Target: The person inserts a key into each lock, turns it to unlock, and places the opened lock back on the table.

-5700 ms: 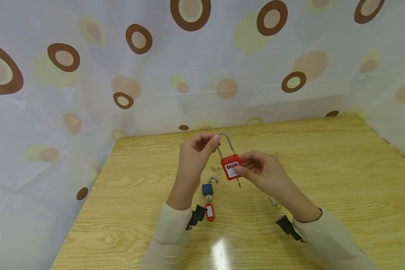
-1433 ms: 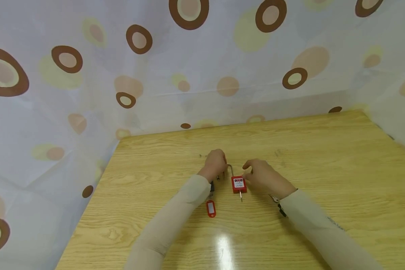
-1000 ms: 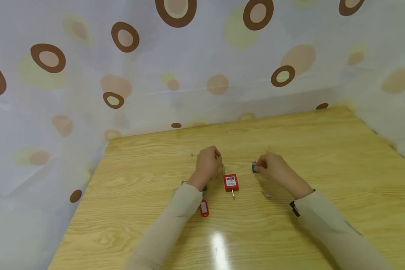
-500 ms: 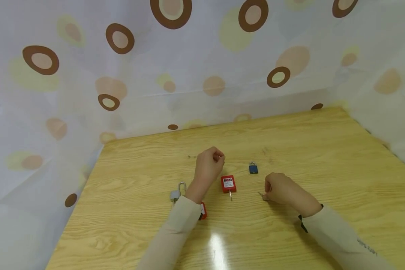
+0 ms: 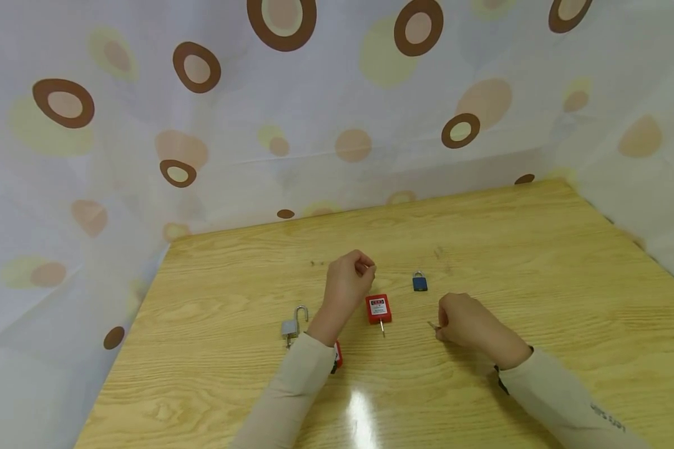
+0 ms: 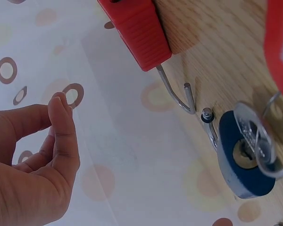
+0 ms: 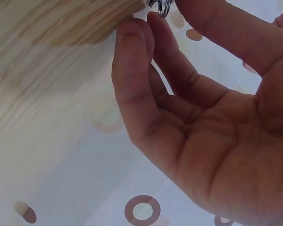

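Note:
My left hand hovers over the table behind the red padlock. In the left wrist view its thumb and fingertips come together with nothing visible between them, apart from the padlock's shackle. A key stands out of the red padlock's base. Farther right, my right hand pinches small keys at the table top; their metal ring shows at the edge of the right wrist view. A small blue padlock lies between the red padlock and that hand. Another blue padlock, its shackle open, has a key in it.
Left of the left forearm lies a silver padlock with its shackle open. A red key tag is partly covered by the left sleeve. The wooden table ends at a patterned curtain.
The red padlock, held raised by both hands earlier, now lies on the table. My right hand left the small blue padlock, moved nearer to me and took hold of the keys.

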`<move>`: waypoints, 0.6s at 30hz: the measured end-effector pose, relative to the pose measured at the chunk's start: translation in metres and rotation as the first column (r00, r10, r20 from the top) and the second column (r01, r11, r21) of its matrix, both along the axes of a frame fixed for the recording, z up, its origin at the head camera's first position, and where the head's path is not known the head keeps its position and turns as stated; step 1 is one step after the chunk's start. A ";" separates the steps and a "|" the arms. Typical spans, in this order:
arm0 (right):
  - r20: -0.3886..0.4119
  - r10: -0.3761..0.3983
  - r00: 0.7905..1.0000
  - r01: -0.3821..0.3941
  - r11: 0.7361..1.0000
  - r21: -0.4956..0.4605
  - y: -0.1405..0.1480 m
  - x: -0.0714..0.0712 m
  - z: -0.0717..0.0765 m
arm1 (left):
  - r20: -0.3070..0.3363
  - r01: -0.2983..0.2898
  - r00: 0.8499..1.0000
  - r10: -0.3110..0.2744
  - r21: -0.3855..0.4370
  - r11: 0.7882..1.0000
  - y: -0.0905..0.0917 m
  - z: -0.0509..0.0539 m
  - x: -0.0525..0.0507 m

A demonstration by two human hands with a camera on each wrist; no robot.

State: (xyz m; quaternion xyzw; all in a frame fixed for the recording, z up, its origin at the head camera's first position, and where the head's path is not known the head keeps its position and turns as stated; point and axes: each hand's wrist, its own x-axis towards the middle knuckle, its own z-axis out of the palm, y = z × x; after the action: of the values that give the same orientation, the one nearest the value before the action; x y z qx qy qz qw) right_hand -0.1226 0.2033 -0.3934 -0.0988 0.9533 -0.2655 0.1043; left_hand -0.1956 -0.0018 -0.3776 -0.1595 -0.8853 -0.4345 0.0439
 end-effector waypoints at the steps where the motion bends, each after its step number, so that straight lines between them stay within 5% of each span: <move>1: 0.002 -0.003 1.000 0.003 1.000 0.002 -0.001 0.000 0.000 | -0.005 0.000 1.000 0.000 -0.002 1.000 0.000 0.000 0.000; 18: -0.023 -0.017 1.000 0.018 1.000 0.015 -0.002 -0.001 -0.003 | -0.023 0.008 1.000 -0.008 -0.025 1.000 0.001 -0.005 0.001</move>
State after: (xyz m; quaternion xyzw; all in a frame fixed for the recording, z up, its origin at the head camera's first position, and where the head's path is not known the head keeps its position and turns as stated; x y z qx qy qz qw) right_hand -0.1233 0.2014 -0.3967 -0.0926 0.9574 -0.2578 0.0917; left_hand -0.1945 -0.0010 -0.3828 -0.1687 -0.8895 -0.4217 0.0504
